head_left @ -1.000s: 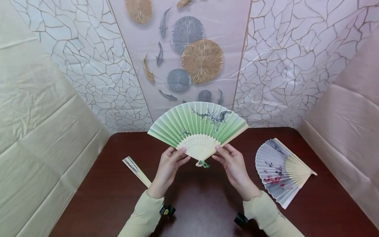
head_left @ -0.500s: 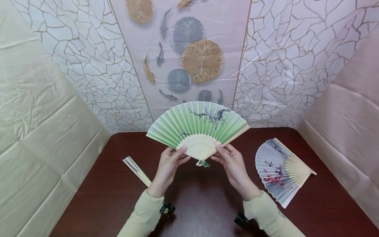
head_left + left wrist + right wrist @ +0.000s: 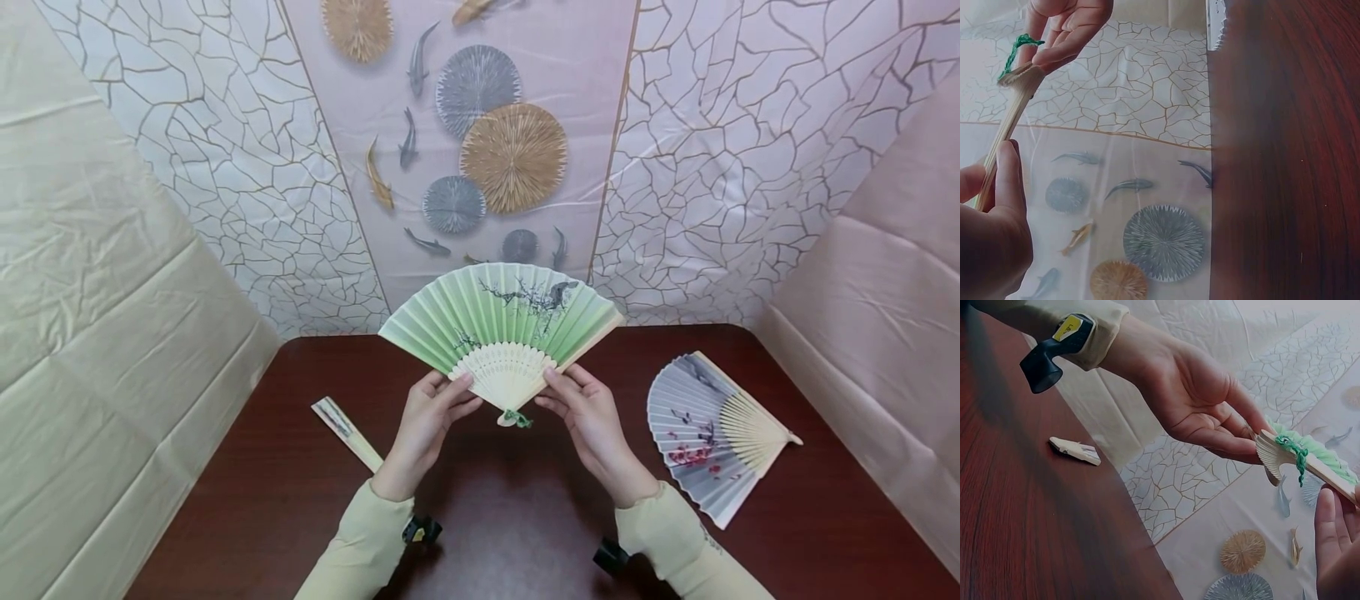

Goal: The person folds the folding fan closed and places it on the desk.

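Note:
A green folding fan (image 3: 517, 312) is spread wide above the table, painted with a dark blossom branch. My left hand (image 3: 431, 421) pinches its left edge between thumb and fingers; my right hand (image 3: 592, 425) pinches the right edge the same way. At the fan's pivot, below and between the hands, hangs a knotted green cord (image 3: 1294, 450). The left wrist view shows the fan edge-on, its pale ribs (image 3: 1013, 119) stacked together. In the right wrist view the ribs and the green leaf appear from the side.
A spread grey folding fan (image 3: 708, 437) with red blossoms lies at the right of the dark wooden table (image 3: 517, 533). To the left, a closed folding fan (image 3: 347, 433) lies partly behind my left wrist. Patterned cloth (image 3: 720, 167) hangs behind the table.
The green fan has tilted slightly, its upper edge sitting a little lower and its spread looking a bit narrower than half a second ago. Both hands keep their hold in nearly the same place.

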Demonstrator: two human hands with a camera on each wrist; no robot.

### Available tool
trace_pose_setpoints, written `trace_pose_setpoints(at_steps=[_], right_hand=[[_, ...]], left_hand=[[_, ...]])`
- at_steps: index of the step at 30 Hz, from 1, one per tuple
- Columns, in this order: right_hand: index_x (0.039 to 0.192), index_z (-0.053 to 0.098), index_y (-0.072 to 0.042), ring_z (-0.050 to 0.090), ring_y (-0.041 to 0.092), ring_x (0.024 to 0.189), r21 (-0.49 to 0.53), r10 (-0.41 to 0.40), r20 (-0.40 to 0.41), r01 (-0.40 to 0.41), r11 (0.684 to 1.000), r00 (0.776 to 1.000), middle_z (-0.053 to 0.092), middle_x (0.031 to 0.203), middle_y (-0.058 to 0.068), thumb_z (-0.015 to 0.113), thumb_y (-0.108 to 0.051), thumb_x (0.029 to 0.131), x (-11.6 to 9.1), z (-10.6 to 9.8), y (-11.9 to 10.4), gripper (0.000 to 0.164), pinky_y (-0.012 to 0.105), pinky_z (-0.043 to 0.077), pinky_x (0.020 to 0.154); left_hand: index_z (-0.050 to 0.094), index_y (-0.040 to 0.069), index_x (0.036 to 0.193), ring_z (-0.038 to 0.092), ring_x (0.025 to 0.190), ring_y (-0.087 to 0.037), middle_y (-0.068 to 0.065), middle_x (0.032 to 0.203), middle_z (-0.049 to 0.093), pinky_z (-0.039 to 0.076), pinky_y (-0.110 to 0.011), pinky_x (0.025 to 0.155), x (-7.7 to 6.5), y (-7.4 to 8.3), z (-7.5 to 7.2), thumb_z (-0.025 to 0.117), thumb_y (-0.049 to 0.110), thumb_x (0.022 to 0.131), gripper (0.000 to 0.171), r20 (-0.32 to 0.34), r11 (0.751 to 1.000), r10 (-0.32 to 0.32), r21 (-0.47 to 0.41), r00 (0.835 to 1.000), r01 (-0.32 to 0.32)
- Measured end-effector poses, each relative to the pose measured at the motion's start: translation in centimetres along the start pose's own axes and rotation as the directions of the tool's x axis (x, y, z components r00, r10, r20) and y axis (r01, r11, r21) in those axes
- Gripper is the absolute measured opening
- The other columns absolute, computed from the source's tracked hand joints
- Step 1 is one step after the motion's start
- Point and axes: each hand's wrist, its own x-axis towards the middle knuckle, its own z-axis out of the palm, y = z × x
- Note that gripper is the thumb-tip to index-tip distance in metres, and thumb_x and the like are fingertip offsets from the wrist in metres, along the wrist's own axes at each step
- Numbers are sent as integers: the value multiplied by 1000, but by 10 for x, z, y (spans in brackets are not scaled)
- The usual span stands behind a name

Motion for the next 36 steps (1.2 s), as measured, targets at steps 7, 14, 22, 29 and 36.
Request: trace_pose_setpoints(at_steps=[7,14,22,29,36], right_hand=[[106,71,-8,71,14,84,10,16,-12,-16,1000,1000,73,96,4,64,-8,100,-1,1,-1,9,28,60,77],[98,71,-11,70,14,83,23,13,-6,-13,1000,1000,72,93,3,62,-6,100,-3,-1,0,10,28,60,76],[97,69,-11,70,12,83,27,20,5,-20,999,1000,72,93,2,61,-6,101,-4,-2,0,11,28,60,76],[97,69,-11,70,12,83,33,21,5,-21,999,1000,71,92,2,60,-4,101,-4,-3,2,13,27,60,75],[103,69,-9,69,12,81,24,5,21,-5,1000,1000,70,93,3,61,-2,100,-3,-3,3,11,26,60,74]], left_hand=[[57,-7,125,72,90,-18,-12,109,72,60,-39,86,-1,0,0,62,1,98,29,22,1000,-4,-13,1000,5],[57,-7,130,70,98,-19,-12,113,70,55,-48,94,-2,-2,-1,63,4,99,33,74,1000,-18,-12,997,19],[54,-6,135,69,101,-19,-12,117,69,58,-41,90,-3,-2,0,62,4,99,38,116,999,-33,-1,993,34],[54,-8,134,68,100,-21,-12,115,69,59,-37,87,-3,-2,-1,61,1,99,37,112,999,-41,-11,993,43],[55,-9,133,69,99,-21,-11,113,69,60,-36,87,-3,-2,-1,63,1,97,37,120,999,-45,-1,992,45]])
